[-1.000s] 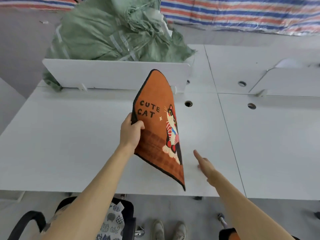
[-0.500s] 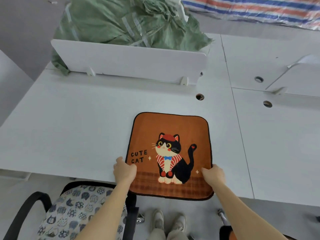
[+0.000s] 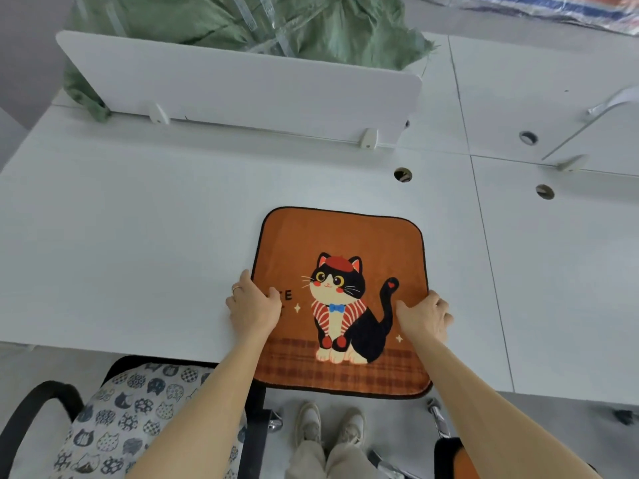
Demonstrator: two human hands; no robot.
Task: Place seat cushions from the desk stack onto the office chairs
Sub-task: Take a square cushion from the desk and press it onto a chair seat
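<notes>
An orange seat cushion [image 3: 340, 236] printed with a black cat lies flat, picture up, on the white desk [image 3: 121, 236], its near edge hanging over the desk's front. My left hand [image 3: 252, 307] grips its left edge, thumb on top. My right hand [image 3: 425, 318] grips the right edge the same way. At the lower left stands an office chair [image 3: 38, 406] with a cat-face patterned cushion [image 3: 135, 420] on its seat. Another chair [image 3: 446, 454] with something orange on it shows at the bottom right.
A white divider panel [image 3: 242, 88] stands across the desk's back, with a green sack [image 3: 242, 25] behind it. Cable holes [image 3: 403, 174] dot the desktop. A second divider [image 3: 594, 133] is at the right. My feet [image 3: 332, 426] stand on the grey floor between the chairs.
A second ago my left hand alone held the cushion upright on edge. It was then laid flat, and both hands now grip its sides a bit farther from the near edge.
</notes>
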